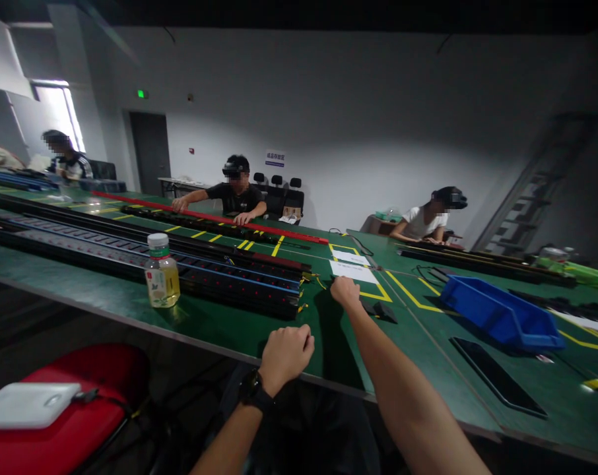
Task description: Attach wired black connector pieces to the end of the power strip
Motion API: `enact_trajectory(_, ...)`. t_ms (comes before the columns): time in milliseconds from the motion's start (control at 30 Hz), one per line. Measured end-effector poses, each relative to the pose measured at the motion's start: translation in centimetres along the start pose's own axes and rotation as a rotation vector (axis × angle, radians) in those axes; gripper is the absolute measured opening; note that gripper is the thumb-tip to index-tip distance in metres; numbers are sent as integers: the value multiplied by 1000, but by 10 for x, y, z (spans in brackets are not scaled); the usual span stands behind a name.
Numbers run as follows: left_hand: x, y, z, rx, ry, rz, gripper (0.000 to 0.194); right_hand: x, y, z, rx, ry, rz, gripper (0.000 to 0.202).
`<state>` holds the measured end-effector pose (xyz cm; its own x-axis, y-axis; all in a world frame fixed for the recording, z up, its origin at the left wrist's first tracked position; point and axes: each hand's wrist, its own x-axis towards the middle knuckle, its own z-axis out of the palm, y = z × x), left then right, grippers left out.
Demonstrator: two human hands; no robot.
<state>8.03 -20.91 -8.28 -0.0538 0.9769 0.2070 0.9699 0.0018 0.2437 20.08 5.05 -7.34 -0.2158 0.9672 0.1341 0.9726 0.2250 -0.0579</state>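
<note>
Curled into a loose fist, my left hand [286, 356] is over the table's near edge, with a dark watch [257, 390] on its wrist. Nothing shows in it. My right hand [344, 291] reaches farther over the table, closed with its fingers curled down by the white paper sheet [354, 272]. What it pinches, if anything, is hidden. Left of it, short yellow-tipped wires [305, 307] stick out from the end of long black strips [274, 300] with red dots and a blue line. Small dark pieces [379, 311] lie just right of my right wrist.
A drink bottle [162, 274] stands before the strips. To the right are a blue bin [501, 313] and a dark phone-like slab [497, 376]. Across the table, a person [237, 198] touches a long red bar [279, 231]. A red chair [115, 376] holds a white device [29, 404].
</note>
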Motion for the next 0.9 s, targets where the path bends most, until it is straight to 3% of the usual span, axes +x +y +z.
enact_trajectory(133,0,1,-1,9,3,-4,27,-10,7,5,-26,19,-33,38)
enact_trajectory(300,-1,3,-3,20,-1,-17,26,-11,-12,12,-38,79,-148,37)
enact_trajectory(533,1,3,-2,32,17,-29,26,-1,-34,21,97,35,-61,34)
enact_trajectory(900,0,6,-5,41,13,-32,27,6,-30,27,186,-3,-45,31)
